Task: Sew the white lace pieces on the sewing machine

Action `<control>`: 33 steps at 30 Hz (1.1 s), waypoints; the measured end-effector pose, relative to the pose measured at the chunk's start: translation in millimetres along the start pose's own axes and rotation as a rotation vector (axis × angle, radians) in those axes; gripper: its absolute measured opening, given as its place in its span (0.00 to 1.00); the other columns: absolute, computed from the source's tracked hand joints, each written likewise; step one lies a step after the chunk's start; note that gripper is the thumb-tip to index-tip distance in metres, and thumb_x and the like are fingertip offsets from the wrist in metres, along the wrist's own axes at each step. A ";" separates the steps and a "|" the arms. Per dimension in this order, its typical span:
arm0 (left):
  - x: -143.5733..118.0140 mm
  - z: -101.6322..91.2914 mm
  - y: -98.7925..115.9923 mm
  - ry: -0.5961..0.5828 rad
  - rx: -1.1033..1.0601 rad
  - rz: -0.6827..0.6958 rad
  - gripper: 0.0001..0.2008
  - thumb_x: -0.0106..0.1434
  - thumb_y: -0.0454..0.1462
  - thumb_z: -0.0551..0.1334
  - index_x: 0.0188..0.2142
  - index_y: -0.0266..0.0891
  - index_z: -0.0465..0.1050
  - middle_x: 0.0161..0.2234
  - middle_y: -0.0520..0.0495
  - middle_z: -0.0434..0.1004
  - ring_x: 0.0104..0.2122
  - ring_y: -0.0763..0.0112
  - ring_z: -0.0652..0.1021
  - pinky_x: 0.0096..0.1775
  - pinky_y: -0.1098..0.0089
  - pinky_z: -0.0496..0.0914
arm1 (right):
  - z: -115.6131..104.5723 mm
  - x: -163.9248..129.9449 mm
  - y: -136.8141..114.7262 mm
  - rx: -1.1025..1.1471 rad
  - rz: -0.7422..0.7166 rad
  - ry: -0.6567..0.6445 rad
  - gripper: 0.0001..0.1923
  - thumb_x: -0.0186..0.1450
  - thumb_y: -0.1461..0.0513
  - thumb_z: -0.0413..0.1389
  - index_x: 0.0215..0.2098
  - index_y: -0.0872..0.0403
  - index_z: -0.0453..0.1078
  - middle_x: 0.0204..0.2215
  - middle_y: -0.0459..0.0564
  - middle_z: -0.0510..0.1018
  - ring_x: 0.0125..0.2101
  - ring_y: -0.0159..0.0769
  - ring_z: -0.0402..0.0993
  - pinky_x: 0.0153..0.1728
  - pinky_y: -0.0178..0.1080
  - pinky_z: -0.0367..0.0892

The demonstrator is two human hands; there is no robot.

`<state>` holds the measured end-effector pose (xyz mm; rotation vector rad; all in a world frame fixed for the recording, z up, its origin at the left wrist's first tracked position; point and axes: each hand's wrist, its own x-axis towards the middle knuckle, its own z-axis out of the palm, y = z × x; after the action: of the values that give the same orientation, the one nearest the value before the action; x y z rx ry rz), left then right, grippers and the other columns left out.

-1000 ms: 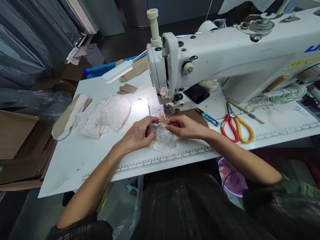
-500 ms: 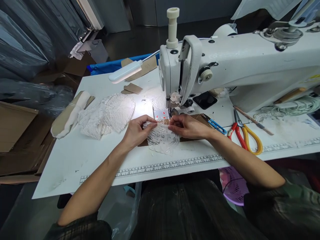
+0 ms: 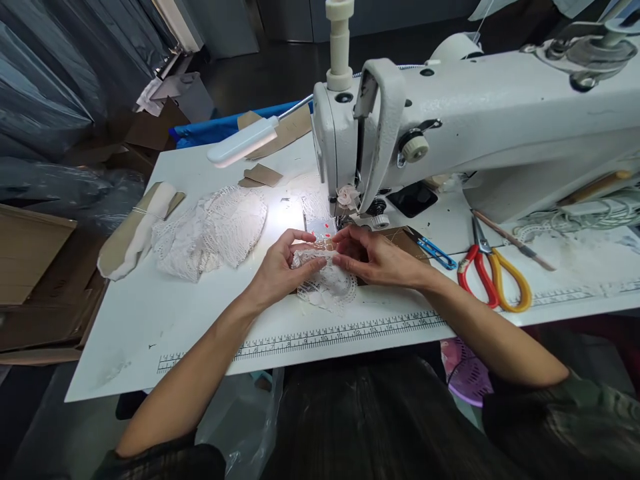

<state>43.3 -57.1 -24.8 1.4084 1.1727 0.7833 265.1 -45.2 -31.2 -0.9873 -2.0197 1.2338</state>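
Both the bare left hand [image 3: 285,267] and bare right hand [image 3: 385,259] hold the upper edge of a white openwork lace piece [image 3: 327,288] in nearly closed pinches before the white metal sewing machine [image 3: 460,110], the lace more bunched than half a second ago, seemingly being rearranged.

Left hand [image 3: 284,268] and right hand [image 3: 385,259] nearly meet, forearms [image 3: 200,370] angled inward, fingers [image 3: 311,267] seemingly pinched, partly hidden.
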 end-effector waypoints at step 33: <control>-2.8 13.6 1.2 -0.017 0.245 0.178 0.15 0.62 0.48 0.64 0.35 0.39 0.78 0.26 0.50 0.75 0.25 0.73 0.70 0.25 0.72 0.65 | 23.5 -4.1 -14.1 -0.116 -0.155 0.272 0.02 0.67 0.64 0.49 0.35 0.52 0.60 0.33 0.50 0.70 0.31 0.35 0.64 0.34 0.40 0.61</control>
<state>55.4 -63.9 -25.9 1.7374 1.1713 0.7675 245.1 -64.3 -28.4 -0.9738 -1.9278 0.8596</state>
